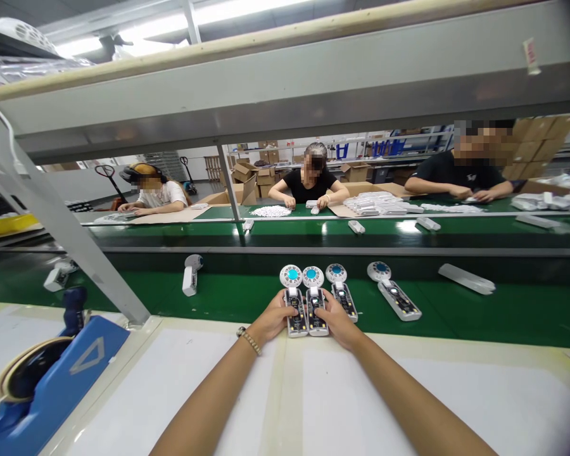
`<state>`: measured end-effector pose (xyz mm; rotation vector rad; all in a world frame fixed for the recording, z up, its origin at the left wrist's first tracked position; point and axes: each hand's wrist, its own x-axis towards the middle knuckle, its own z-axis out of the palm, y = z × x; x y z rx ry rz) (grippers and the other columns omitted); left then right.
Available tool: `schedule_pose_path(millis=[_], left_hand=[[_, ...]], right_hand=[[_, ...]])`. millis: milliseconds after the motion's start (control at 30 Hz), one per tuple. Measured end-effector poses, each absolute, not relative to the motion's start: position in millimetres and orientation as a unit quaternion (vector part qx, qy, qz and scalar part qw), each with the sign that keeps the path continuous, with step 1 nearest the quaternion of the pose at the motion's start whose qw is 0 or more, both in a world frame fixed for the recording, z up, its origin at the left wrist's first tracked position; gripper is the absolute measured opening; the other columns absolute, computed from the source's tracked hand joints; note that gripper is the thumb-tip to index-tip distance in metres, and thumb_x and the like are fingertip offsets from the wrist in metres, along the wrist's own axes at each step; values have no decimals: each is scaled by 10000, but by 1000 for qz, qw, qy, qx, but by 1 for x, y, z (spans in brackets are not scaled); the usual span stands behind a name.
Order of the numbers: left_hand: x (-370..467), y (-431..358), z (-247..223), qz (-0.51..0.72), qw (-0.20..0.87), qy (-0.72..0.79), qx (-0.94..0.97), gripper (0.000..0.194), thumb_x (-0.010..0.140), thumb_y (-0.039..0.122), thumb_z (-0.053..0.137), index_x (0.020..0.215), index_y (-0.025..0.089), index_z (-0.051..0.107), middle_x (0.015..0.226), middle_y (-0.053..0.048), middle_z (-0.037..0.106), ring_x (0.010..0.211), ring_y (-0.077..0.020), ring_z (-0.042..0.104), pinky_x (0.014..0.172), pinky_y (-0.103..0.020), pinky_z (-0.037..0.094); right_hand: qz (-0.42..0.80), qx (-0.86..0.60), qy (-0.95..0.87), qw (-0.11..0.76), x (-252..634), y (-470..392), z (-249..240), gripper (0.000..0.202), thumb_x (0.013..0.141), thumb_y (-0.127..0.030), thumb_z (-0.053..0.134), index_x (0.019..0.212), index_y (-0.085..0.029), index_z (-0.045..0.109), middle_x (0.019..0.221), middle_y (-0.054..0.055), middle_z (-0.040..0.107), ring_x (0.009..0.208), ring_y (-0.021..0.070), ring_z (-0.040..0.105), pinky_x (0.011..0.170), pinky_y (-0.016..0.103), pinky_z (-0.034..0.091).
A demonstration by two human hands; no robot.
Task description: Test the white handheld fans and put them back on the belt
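At eight o'clock a blue tape holder [71,380] sits on a white table [137,380]. Something yellow [9,225] is at nine. Between nine and ten there is a person in a white top [164,195]. A bright light [237,11] shines at eleven, and a long gray shelf [285,88] runs across twelve. A person in black [304,182] is at one. Between two and three is another person in black [444,171], with brown boxes [544,144] behind.

The devices' casings [291,332] look smooth plastic, the conveyor belt [247,291] glossy.
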<state>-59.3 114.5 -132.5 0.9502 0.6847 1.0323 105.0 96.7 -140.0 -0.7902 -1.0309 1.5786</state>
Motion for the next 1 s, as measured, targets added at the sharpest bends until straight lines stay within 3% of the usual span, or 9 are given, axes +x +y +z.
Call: schedule_pose_path(millis=[567,767,867,933,1000], left_hand=[[-65,117,-138,455,721,278,441,521,579,-31,597,1049,162,483,1012,-68,606,879,-175,604,805,-301,462],[-62,114,-131,471,726,274,420,491,571,-7,630,1013,165,504,940,-55,633,812,-177,625,756,-300,490],[-61,114,-125,455,755,296,367,282,688,243,634,932,131,547,817,-83,656,690,-191,636,653,-309,514],[-62,115,-121,429,767,336,340,391,767,483,518,850,104,571,710,-103,654,602,-196,629,559,-303,515],[-63,114,-119,408,763,372,336,561,780,631,391,791,102,577,634,-102,644,518,-184,609,464,-276,491]], right_hand=[[653,-302,-442,536,104,94,-140,553,652,-176,626,1159,-233,414,1042,50,631,927,219,609,853,385,455],[657,-310,-420,544,104,94,-141,608,626,-155,637,1182,-256,411,1067,42,626,932,208,611,828,364,471],[680,-297,-398,540,104,92,-140,612,594,-162,667,1152,-255,435,933,20,658,797,196,639,725,346,508],[713,-303,-365,517,105,91,-138,450,624,-269,668,1042,-221,507,771,12,660,656,183,634,608,319,520],[758,-299,-326,479,105,89,-135,347,697,-487,578,871,-187,556,645,18,628,521,164,594,481,288,496]])
